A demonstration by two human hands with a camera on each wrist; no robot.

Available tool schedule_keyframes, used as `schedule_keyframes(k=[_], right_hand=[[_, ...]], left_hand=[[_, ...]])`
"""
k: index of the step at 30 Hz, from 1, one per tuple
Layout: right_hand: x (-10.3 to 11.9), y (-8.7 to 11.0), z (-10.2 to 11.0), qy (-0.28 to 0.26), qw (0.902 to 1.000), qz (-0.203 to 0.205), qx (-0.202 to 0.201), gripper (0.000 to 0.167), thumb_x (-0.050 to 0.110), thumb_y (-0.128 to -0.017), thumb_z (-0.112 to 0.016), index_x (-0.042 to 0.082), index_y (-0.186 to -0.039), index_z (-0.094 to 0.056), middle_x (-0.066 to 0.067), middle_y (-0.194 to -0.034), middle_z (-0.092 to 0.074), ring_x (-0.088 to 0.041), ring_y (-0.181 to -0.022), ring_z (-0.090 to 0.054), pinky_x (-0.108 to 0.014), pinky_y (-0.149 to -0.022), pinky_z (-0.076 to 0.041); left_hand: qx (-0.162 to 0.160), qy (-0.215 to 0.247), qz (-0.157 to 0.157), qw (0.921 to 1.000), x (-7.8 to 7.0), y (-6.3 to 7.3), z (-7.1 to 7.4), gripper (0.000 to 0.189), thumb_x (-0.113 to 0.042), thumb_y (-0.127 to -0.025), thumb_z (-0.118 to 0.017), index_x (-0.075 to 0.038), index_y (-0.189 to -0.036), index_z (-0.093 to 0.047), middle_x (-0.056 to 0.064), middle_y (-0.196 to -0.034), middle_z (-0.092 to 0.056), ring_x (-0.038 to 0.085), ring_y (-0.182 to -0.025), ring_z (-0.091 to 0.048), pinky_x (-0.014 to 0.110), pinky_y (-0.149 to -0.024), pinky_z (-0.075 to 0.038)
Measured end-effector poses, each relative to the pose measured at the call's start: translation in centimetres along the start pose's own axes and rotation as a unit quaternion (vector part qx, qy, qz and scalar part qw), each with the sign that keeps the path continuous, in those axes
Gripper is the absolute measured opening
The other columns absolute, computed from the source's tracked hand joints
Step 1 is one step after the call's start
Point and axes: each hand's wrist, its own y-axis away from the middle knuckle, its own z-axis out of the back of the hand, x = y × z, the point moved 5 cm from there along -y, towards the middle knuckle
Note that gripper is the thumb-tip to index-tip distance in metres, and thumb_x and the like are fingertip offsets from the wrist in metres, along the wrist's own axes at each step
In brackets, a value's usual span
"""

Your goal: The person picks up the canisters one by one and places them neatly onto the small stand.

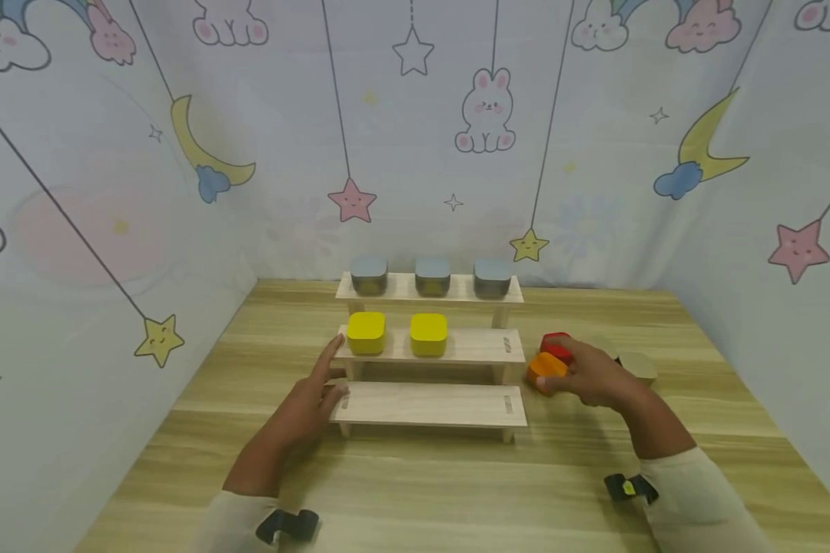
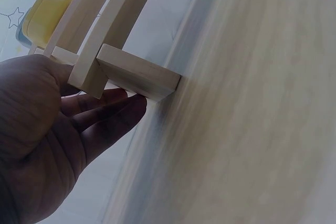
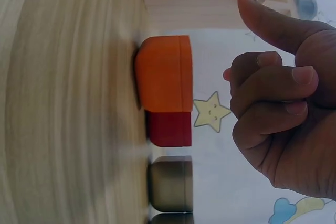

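A three-tier wooden shelf stand [image 1: 429,403] stands in the middle of the table. My left hand [image 1: 311,399] holds its left end, thumb on the lowest tier and index finger at the middle tier. In the left wrist view other fingers [image 2: 105,129] reach under the plank to a wooden leg [image 2: 139,72]. My right hand [image 1: 591,374] is over an orange block [image 1: 545,369] and a red block [image 1: 556,346]. In the right wrist view the hand [image 3: 283,98] is apart from the orange block [image 3: 163,74], its thumb stretched out and several fingers loosely bent, holding nothing.
Two yellow blocks [image 1: 429,334] sit on the middle tier, at its left and centre. Three grey blocks [image 1: 432,276] line the top tier. Khaki blocks [image 1: 638,367] stand right of the red one, partly behind my right hand. Printed fabric walls [image 1: 415,153] enclose the table.
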Motion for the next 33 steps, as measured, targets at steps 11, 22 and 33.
schedule_keyframes(k=[11,22,33], right_hand=[[-2.0,-1.0,-0.5,0.037,0.9991,-0.008,0.020,0.085,0.041,-0.103,-0.078,-0.001,-0.166,-0.039,-0.029,-0.149,-0.059,-0.038,-0.123,-0.061,-0.058,-0.107,-0.055],[-2.8,-1.5,-0.9,0.069,0.9975,-0.007,0.011,0.084,0.040,-0.104,-0.076,0.000,-0.168,-0.038,-0.031,-0.165,-0.048,-0.046,-0.137,-0.058,-0.066,-0.111,-0.052],[-3.3,-1.7,-0.7,0.063,0.9980,0.000,0.003,0.083,0.036,-0.103,-0.078,0.001,-0.168,-0.038,-0.030,-0.163,-0.051,-0.048,-0.138,-0.057,-0.062,-0.109,-0.054]], left_hand=[[0.001,-0.003,0.005,1.0000,-0.1,0.1,0.1,0.090,-0.015,-0.116,-0.054,-0.049,-0.173,0.006,0.027,-0.164,-0.052,0.048,-0.143,-0.062,0.067,-0.118,-0.049],[-0.001,-0.005,0.001,1.0000,-0.4,0.1,0.2,0.088,-0.015,-0.115,-0.055,-0.043,-0.175,0.004,0.027,-0.161,-0.055,0.049,-0.140,-0.064,0.068,-0.117,-0.050],[0.002,-0.005,0.000,1.0000,-0.2,0.1,0.1,0.087,-0.015,-0.116,-0.054,-0.042,-0.175,0.004,0.028,-0.161,-0.055,0.050,-0.141,-0.063,0.068,-0.118,-0.050]])
